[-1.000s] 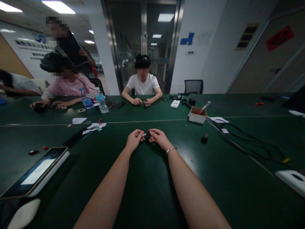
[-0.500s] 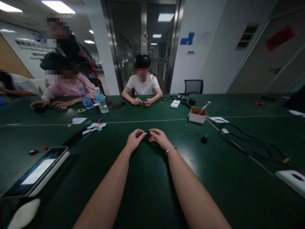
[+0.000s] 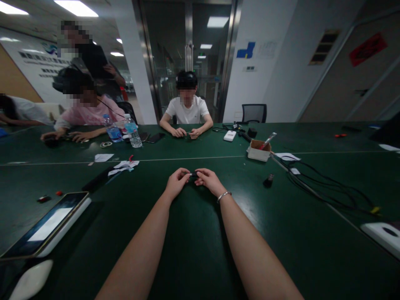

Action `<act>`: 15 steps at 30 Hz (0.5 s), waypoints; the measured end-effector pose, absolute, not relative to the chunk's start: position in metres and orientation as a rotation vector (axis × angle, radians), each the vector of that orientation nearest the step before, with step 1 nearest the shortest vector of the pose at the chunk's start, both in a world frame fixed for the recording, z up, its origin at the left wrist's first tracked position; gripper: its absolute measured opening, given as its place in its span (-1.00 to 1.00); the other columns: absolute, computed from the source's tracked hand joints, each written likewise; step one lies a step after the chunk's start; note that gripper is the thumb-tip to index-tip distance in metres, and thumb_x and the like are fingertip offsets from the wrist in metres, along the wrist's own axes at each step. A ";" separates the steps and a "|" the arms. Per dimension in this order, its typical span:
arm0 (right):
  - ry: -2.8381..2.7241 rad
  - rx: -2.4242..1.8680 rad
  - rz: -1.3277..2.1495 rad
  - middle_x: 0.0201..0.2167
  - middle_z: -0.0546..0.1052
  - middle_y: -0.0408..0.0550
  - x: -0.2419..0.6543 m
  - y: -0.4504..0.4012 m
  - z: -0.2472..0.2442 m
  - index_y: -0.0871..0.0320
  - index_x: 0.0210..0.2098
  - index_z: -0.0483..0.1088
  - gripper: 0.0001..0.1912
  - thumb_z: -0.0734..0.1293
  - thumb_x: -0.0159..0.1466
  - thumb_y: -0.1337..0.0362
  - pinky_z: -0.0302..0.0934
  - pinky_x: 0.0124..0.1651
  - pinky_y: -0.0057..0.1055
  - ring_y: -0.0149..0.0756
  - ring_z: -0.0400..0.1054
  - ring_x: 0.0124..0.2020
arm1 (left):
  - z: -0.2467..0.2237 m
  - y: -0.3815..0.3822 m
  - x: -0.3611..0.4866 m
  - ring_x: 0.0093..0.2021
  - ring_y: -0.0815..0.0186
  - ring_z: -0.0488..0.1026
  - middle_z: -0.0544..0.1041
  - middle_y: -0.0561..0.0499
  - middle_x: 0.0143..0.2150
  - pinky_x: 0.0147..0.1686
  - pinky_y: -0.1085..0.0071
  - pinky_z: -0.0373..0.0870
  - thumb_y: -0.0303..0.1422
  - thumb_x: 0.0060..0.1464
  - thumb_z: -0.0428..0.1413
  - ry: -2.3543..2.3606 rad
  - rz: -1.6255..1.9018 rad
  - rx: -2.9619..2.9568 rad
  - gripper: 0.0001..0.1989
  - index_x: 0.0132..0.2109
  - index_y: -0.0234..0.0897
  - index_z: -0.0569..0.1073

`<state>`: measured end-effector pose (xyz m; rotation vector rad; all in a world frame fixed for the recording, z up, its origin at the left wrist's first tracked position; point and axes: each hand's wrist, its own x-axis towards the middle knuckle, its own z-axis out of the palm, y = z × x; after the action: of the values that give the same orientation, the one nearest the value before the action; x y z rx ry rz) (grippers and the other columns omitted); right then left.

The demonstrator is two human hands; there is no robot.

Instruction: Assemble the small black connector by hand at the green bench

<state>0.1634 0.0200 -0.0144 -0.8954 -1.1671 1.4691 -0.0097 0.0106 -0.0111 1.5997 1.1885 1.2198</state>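
Note:
Between my two hands, just above the green table [image 3: 193, 233], is a small dark stick-like object with a bright silvery part [image 3: 193, 174]; it is too small to tell its kind. My left hand [image 3: 176, 182] pinches its silvery left end between thumb and fingers. On the black right end, the fingertips of my right hand [image 3: 208, 180] are closed, and a bracelet sits on that wrist. My fingers cover much of the object. A small black item with a clear top [image 3: 268, 181] stands on the table to the right of my right hand.
At left lie a phone-like screen on a white block [image 3: 53, 225], a white mouse-shaped object [image 3: 33, 280] and paper scraps [image 3: 123, 167]. A small box [image 3: 259, 151] and black cables [image 3: 325, 183] are at right. Across the table sits a person [image 3: 186, 109], near bottles [image 3: 133, 131].
My hands stay almost where they were, with only a slight shift of the left fingers on the small object. The standing person at the back left has moved a little.

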 end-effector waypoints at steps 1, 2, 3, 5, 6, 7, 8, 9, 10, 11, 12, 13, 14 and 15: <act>-1.167 -0.896 1.471 -0.50 0.50 -0.10 0.163 0.020 -0.014 0.25 -0.20 0.39 -0.85 0.33 0.20 0.39 0.38 -0.48 -0.54 -0.44 0.44 -0.57 | -0.012 0.011 -0.010 -0.41 0.36 0.43 0.46 0.04 -0.43 -0.36 0.43 0.35 -0.15 -0.03 0.12 1.189 1.223 1.601 -0.70 -0.19 -0.25 0.45; -1.168 -0.895 1.472 -0.49 0.50 -0.09 0.163 0.020 -0.014 0.25 -0.20 0.39 -0.85 0.33 0.21 0.39 0.38 -0.48 -0.54 -0.44 0.44 -0.57 | -0.013 0.012 -0.010 -0.41 0.36 0.43 0.47 0.04 -0.42 -0.36 0.43 0.35 -0.16 -0.02 0.12 1.191 1.223 1.602 -0.70 -0.19 -0.25 0.46; -1.169 -0.894 1.472 -0.49 0.51 -0.09 0.163 0.020 -0.014 0.24 -0.20 0.39 -0.85 0.33 0.21 0.39 0.38 -0.47 -0.54 -0.44 0.45 -0.57 | -0.014 0.013 -0.010 -0.40 0.36 0.43 0.48 0.04 -0.42 -0.37 0.43 0.35 -0.16 -0.02 0.12 1.192 1.222 1.603 -0.70 -0.19 -0.25 0.46; -1.170 -0.895 1.470 -0.49 0.51 -0.09 0.163 0.020 -0.014 0.24 -0.20 0.39 -0.86 0.33 0.21 0.39 0.38 -0.48 -0.54 -0.44 0.45 -0.56 | -0.016 0.015 -0.011 -0.41 0.35 0.44 0.49 0.02 -0.41 -0.39 0.43 0.34 -0.15 -0.01 0.11 1.199 1.220 1.595 -0.70 -0.19 -0.26 0.45; -1.171 -0.895 1.468 -0.49 0.50 -0.09 0.163 0.020 -0.014 0.24 -0.21 0.39 -0.86 0.33 0.21 0.38 0.38 -0.48 -0.54 -0.44 0.44 -0.57 | -0.017 0.015 -0.011 -0.41 0.35 0.44 0.49 0.02 -0.41 -0.40 0.43 0.34 -0.14 -0.01 0.10 1.203 1.219 1.587 -0.69 -0.19 -0.26 0.45; -1.173 -0.896 1.466 -0.49 0.50 -0.09 0.163 0.020 -0.014 0.24 -0.21 0.39 -0.85 0.33 0.21 0.38 0.38 -0.48 -0.54 -0.44 0.44 -0.57 | -0.018 0.016 -0.011 -0.41 0.35 0.45 0.50 0.02 -0.41 -0.40 0.42 0.34 -0.13 -0.01 0.10 1.205 1.218 1.579 -0.68 -0.18 -0.26 0.45; -1.175 -0.893 1.464 -0.49 0.50 -0.09 0.163 0.019 -0.014 0.24 -0.21 0.39 -0.85 0.34 0.20 0.37 0.38 -0.48 -0.54 -0.44 0.44 -0.57 | -0.018 0.016 -0.011 -0.41 0.34 0.45 0.50 0.01 -0.40 -0.40 0.42 0.34 -0.12 -0.01 0.10 1.205 1.217 1.571 -0.67 -0.18 -0.26 0.44; -1.176 -0.890 1.464 -0.49 0.50 -0.09 0.163 0.019 -0.014 0.24 -0.21 0.39 -0.84 0.34 0.20 0.37 0.38 -0.48 -0.53 -0.44 0.44 -0.57 | -0.018 0.016 -0.011 -0.41 0.34 0.45 0.50 0.01 -0.41 -0.40 0.42 0.35 -0.12 -0.01 0.10 1.206 1.219 1.565 -0.66 -0.18 -0.26 0.44; -1.178 -0.886 1.465 -0.48 0.50 -0.09 0.163 0.019 -0.014 0.24 -0.21 0.39 -0.84 0.35 0.20 0.36 0.38 -0.48 -0.53 -0.44 0.45 -0.57 | -0.018 0.016 -0.011 -0.41 0.34 0.46 0.50 0.01 -0.41 -0.39 0.41 0.35 -0.11 0.00 0.10 1.205 1.219 1.563 -0.66 -0.18 -0.27 0.44; -1.178 -0.882 1.467 -0.48 0.50 -0.09 0.163 0.019 -0.014 0.24 -0.21 0.39 -0.83 0.35 0.19 0.36 0.38 -0.47 -0.53 -0.44 0.45 -0.56 | -0.017 0.016 -0.011 -0.42 0.34 0.46 0.50 0.01 -0.42 -0.39 0.41 0.35 -0.11 0.00 0.09 1.204 1.220 1.561 -0.66 -0.18 -0.27 0.43; -1.177 -0.882 1.470 -0.48 0.50 -0.09 0.163 0.019 -0.014 0.24 -0.21 0.39 -0.83 0.36 0.19 0.35 0.38 -0.47 -0.53 -0.43 0.45 -0.56 | -0.017 0.016 -0.011 -0.42 0.34 0.46 0.50 0.01 -0.42 -0.39 0.42 0.35 -0.10 0.00 0.09 1.205 1.221 1.558 -0.66 -0.19 -0.27 0.43; -1.175 -0.884 1.472 -0.49 0.50 -0.10 0.163 0.019 -0.014 0.24 -0.21 0.39 -0.83 0.36 0.19 0.35 0.38 -0.47 -0.53 -0.43 0.45 -0.56 | -0.017 0.016 -0.011 -0.42 0.34 0.46 0.50 0.01 -0.42 -0.40 0.42 0.35 -0.10 0.00 0.09 1.207 1.222 1.553 -0.66 -0.20 -0.27 0.43; -1.173 -0.886 1.473 -0.50 0.50 -0.10 0.163 0.019 -0.014 0.24 -0.21 0.39 -0.83 0.36 0.19 0.35 0.38 -0.48 -0.53 -0.43 0.45 -0.56 | -0.017 0.016 -0.011 -0.42 0.34 0.45 0.50 0.01 -0.42 -0.40 0.42 0.34 -0.10 0.00 0.09 1.211 1.224 1.548 -0.66 -0.20 -0.27 0.43; -1.171 -0.889 1.474 -0.50 0.50 -0.10 0.163 0.019 -0.014 0.24 -0.21 0.39 -0.84 0.35 0.19 0.36 0.38 -0.48 -0.53 -0.43 0.45 -0.57 | -0.018 0.016 -0.011 -0.41 0.34 0.45 0.50 0.01 -0.41 -0.40 0.42 0.34 -0.10 0.00 0.09 1.218 1.225 1.543 -0.67 -0.21 -0.27 0.44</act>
<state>0.1634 0.0194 -0.0136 -0.8890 -1.1713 1.4743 -0.0106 0.0162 -0.0177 1.5427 1.2179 1.2255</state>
